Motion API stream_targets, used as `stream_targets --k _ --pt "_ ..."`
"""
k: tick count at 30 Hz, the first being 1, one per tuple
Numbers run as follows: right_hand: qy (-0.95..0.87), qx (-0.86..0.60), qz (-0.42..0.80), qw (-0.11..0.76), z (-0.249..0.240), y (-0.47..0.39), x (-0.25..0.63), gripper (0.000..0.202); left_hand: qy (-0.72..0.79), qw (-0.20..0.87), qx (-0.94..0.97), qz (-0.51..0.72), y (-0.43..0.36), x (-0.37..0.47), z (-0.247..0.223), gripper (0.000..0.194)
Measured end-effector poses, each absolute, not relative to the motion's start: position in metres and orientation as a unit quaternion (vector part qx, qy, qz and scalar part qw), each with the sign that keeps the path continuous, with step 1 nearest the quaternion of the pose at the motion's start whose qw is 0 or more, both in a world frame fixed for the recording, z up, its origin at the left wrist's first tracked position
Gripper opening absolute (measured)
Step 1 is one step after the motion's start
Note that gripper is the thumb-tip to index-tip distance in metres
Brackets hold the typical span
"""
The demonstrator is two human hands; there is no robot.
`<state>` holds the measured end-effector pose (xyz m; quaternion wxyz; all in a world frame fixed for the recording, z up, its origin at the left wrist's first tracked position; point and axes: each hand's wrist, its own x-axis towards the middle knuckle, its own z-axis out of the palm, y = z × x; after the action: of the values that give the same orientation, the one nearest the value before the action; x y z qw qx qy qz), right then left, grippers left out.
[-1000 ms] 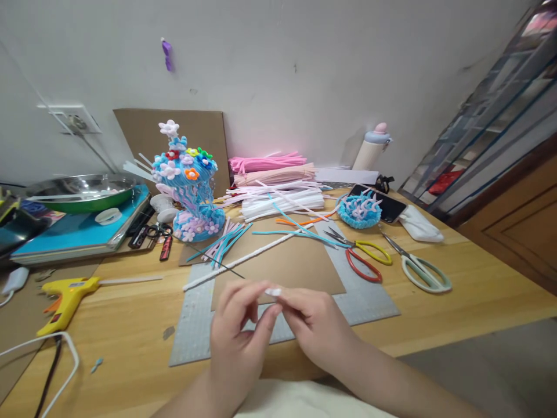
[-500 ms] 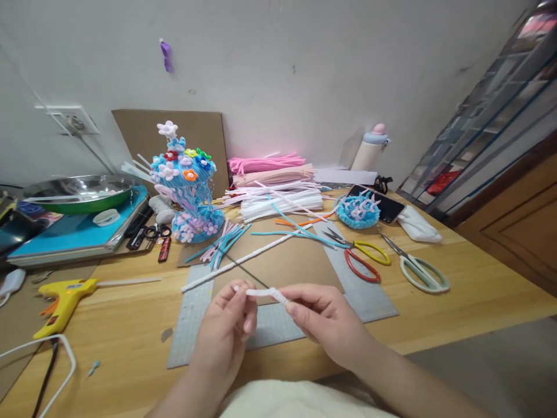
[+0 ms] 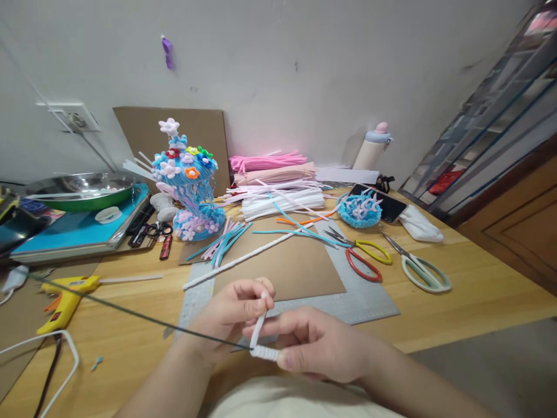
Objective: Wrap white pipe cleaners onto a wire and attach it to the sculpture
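My left hand (image 3: 232, 307) pinches the loose end of a white pipe cleaner (image 3: 258, 331) above the desk's front edge. That pipe cleaner is wound in tight coils (image 3: 265, 352) around one end of a thin dark green rod (image 3: 152, 319). My right hand (image 3: 319, 342) grips the coiled part between thumb and fingers, and the rod sticks out to the left, over my left forearm. Under and beyond my hands are a grey cutting mat (image 3: 369, 307) and a cardboard sheet (image 3: 278, 267). A long white twisted strand (image 3: 243, 258) lies across the cardboard.
Scissors with red and yellow handles (image 3: 363, 276) and pale-handled scissors (image 3: 429, 278) lie at right. Bundled pipe cleaners (image 3: 282, 203) and a blue flower-covered figure (image 3: 189, 174) stand behind. A yellow glue gun (image 3: 72, 296) rests left; a blue fuzzy disc (image 3: 359, 215) sits back right.
The rod has swung from pointing away over the cardboard to pointing left. My right hand and the coils have moved down toward me; the free pipe cleaner end now stands up in my left hand.
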<state>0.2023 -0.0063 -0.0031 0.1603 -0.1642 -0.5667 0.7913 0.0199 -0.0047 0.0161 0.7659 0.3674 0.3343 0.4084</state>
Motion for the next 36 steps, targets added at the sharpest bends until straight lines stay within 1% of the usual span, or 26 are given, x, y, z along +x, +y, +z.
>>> stream_targets --k 2,5,8,11,13,15,17,19,20,23,25,28,30,33,36 --pt "-0.551 -0.162 0.804 0.155 -0.008 -0.006 0.201 0.049 0.322 0.773 0.38 0.394 -0.005 0.022 0.019 0.019" --pt "-0.535 -0.179 0.811 0.155 -0.011 -0.008 0.2 0.045 0.306 0.772 0.407 0.381 -0.006 0.024 0.021 0.019" --pt "-0.532 -0.211 0.802 0.17 -0.008 -0.008 0.201 0.039 0.362 0.746 0.398 0.394 -0.007 0.024 0.015 0.025" --pt "-0.587 -0.264 0.725 0.248 -0.003 -0.005 0.203 0.032 0.48 0.662 0.325 0.475 -0.01 0.025 0.001 0.028" --pt "-0.64 -0.302 0.637 0.307 -0.001 -0.003 0.205 0.03 0.52 0.594 0.29 0.541 -0.015 0.028 -0.01 0.021" --pt "-0.681 -0.333 0.559 0.335 -0.001 -0.001 0.206 0.033 0.532 0.528 0.297 0.591 -0.022 0.034 -0.016 0.013" --pt "-0.717 -0.355 0.494 0.341 -0.004 -0.002 0.207 0.036 0.539 0.443 0.355 0.623 -0.03 0.039 -0.016 0.013" --pt "-0.745 -0.354 0.449 0.344 -0.008 -0.003 0.206 0.041 0.525 0.372 0.461 0.612 -0.037 0.041 -0.011 0.022" --pt "-0.755 -0.346 0.437 0.345 -0.009 -0.004 0.205 0.043 0.511 0.352 0.513 0.593 -0.039 0.041 -0.008 0.023" --pt "-0.746 -0.344 0.447 0.353 -0.011 -0.006 0.203 0.042 0.485 0.335 0.582 0.561 -0.042 0.038 -0.003 0.015" --pt "-0.705 -0.369 0.486 0.362 -0.01 -0.006 0.203 0.038 0.488 0.35 0.541 0.589 -0.042 0.035 -0.004 0.013" --pt "-0.627 -0.38 0.567 0.375 -0.004 -0.005 0.205 0.038 0.466 0.458 0.422 0.629 -0.04 0.034 -0.007 0.004" --pt "-0.6 -0.368 0.605 0.372 -0.001 -0.005 0.207 0.04 0.44 0.534 0.361 0.626 -0.036 0.033 -0.008 0.01" --pt "-0.556 -0.316 0.69 0.338 0.002 -0.006 0.21 0.045 0.397 0.654 0.269 0.585 -0.029 0.032 -0.008 0.019" --pt "-0.481 -0.227 0.801 0.274 0.002 -0.007 0.213 0.042 0.339 0.756 0.186 0.529 -0.022 0.033 -0.005 0.021"
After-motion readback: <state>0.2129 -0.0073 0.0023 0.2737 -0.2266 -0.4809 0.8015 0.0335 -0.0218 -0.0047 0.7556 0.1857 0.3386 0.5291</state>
